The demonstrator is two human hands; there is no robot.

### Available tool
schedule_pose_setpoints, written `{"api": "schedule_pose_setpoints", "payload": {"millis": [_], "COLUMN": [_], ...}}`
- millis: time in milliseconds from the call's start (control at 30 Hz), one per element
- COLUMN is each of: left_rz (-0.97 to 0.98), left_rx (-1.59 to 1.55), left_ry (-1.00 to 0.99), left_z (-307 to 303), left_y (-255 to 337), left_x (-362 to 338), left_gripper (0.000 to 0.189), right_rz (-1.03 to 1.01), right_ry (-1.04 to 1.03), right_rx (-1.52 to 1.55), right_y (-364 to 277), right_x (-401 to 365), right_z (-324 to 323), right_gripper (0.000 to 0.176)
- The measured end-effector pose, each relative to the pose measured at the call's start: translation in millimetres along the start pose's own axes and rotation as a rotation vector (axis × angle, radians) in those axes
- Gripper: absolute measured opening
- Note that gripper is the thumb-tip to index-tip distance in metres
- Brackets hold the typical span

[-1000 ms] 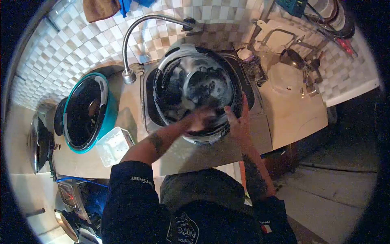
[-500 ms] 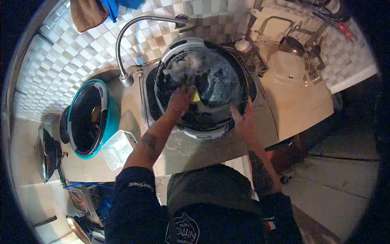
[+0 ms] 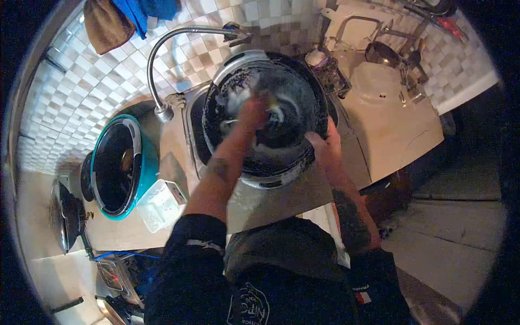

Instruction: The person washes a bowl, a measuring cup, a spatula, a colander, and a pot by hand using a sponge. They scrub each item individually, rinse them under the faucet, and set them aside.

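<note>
A big round dark tub [image 3: 287, 142] with grey handles sits over the sink, its inside streaked with white suds. My left hand [image 3: 255, 111] is inside it, smeared by motion, pressed to the soapy surface. A hint of yellow sponge [image 3: 273, 101] shows at its fingers; most of the sponge is hidden. My right hand [image 3: 325, 145] grips the tub's right rim, thumb inside and fingers around the outer wall.
A flexible-neck faucet [image 3: 164, 112] arches left of the tub. On the left counter stand a teal tub [image 3: 145, 176] and a white plastic basket [image 3: 161, 206]. A wire caddy [image 3: 337, 81] sits behind the sink's right side; a white container [image 3: 374, 81] is farther right.
My left hand has moved up and to the right inside the tub with the sponge, and the suds are smeared into new swirls. My right hand stays on the rim.
</note>
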State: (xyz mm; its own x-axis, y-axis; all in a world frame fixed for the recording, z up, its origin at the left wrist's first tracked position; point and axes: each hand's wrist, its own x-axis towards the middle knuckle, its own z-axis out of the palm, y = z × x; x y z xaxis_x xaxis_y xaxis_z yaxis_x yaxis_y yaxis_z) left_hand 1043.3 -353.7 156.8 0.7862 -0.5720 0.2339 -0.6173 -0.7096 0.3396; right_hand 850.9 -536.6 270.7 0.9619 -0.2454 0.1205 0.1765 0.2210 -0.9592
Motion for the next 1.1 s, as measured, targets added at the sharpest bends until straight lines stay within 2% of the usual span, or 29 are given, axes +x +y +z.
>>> {"api": "schedule_pose_setpoints", "payload": {"millis": [33, 100, 133, 167, 200, 233, 267, 333, 367, 400, 467, 500, 567, 633, 667, 733, 800, 833, 900, 933, 967, 1000, 1033, 1067, 1100], "left_rz": [0.039, 0.085, 0.148, 0.212, 0.083, -0.056, 0.248, 0.335, 0.107, 0.034, -0.126, -0.431, -0.112, -0.079, -0.149, -0.227, -0.347, -0.372, -0.318, -0.229, 0.059, 0.174, 0.188, 0.148, 0.122], "left_rx": [-0.047, -0.279, -0.239, -0.192, -0.285, -0.376, -0.228, -0.16, -0.24, -0.28, -0.364, -0.456, -0.394, -0.483, -0.544, -0.642, -0.573, -0.603, -0.442, -0.198, 0.03, -0.081, -0.154, -0.536, -0.45], "left_ry": [0.098, 0.014, -0.137, -0.286, -0.573, -0.862, -0.804, -0.93, -1.109, -1.151, -1.224, -1.192, -1.277, -1.108, -0.883, -0.411, 0.228, 0.42, 0.882, 0.881, 0.938, 0.906, 0.711, 0.614, 0.643], "left_z": [12, -12, 14, 13, 6, -30, -4, -45, -114, -122, -137, -184, -188, -213, -242, -300, -303, -314, -253, -242, -209, -203, -222, -217, -210], "left_y": [14, 82, 82, 88, 85, 88, 39, 14, 46, 41, 36, 81, 62, 36, 37, 39, 12, 22, 37, 76, 78, 92, 112, 90, 65], "left_x": [15, -7, -15, -23, -32, -44, -57, -67, -64, -69, -83, -89, -103, -117, -121, -131, -146, -147, -148, -149, -136, -128, -118, -99, -97], "left_gripper": [0.05, 0.056, 0.057, 0.057, 0.053, 0.05, 0.048, 0.05, 0.051, 0.05, 0.048, 0.049, 0.057, 0.064, 0.058, 0.048, 0.041, 0.041, 0.034, 0.032, 0.035, 0.037, 0.036, 0.032, 0.026], "right_rz": [0.011, -0.004, 0.002, -0.017, -0.044, -0.067, 0.038, -0.5, -0.652, -0.829, -0.862, -0.835, -0.742, -0.773, -0.815, -0.732, -0.671, -0.656, -0.597, -0.554, -0.511, -0.394, -0.459, -0.512, -0.555], "right_ry": [0.001, 0.048, 0.069, 0.109, 0.152, 0.197, 0.16, 0.34, 0.232, 0.139, -0.36, -0.58, -0.767, -0.799, -0.78, -0.642, -0.479, -0.375, -0.231, -0.194, -0.157, -0.195, -0.185, -0.182, -0.184], "right_rx": [-0.004, -0.094, -0.138, -0.106, -0.07, -0.033, -0.018, -0.611, -0.836, -1.035, -1.231, -1.291, -1.317, -1.203, -1.111, -1.094, -1.079, -1.065, -1.084, -1.118, -1.152, -1.184, -1.168, -1.155, -1.145], "right_y": [5, 8, 11, 18, 25, 29, 17, -6, -14, -22, -26, -25, -10, -12, -16, -28, -37, -39, -52, -60, -68, -68, -64, -58, -54], "right_x": [6, 17, 15, 14, 16, 15, 13, 11, 10, 9, 6, 6, 19, 27, 29, 32, 43, 54, 64, 64, 64, 66, 68, 65, 58], "right_z": [0, -1, -3, -5, -9, -13, -15, -3, 0, 2, 3, 4, 11, 22, 28, 37, 44, 48, 61, 69, 77, 81, 81, 78, 69], "right_gripper": [0.045, 0.044, 0.044, 0.043, 0.042, 0.041, 0.064, 0.065, 0.065, 0.067, 0.068, 0.069, 0.062, 0.049, 0.041, 0.033, 0.032, 0.033, 0.035, 0.036, 0.037, 0.038, 0.039, 0.04, 0.042]}}
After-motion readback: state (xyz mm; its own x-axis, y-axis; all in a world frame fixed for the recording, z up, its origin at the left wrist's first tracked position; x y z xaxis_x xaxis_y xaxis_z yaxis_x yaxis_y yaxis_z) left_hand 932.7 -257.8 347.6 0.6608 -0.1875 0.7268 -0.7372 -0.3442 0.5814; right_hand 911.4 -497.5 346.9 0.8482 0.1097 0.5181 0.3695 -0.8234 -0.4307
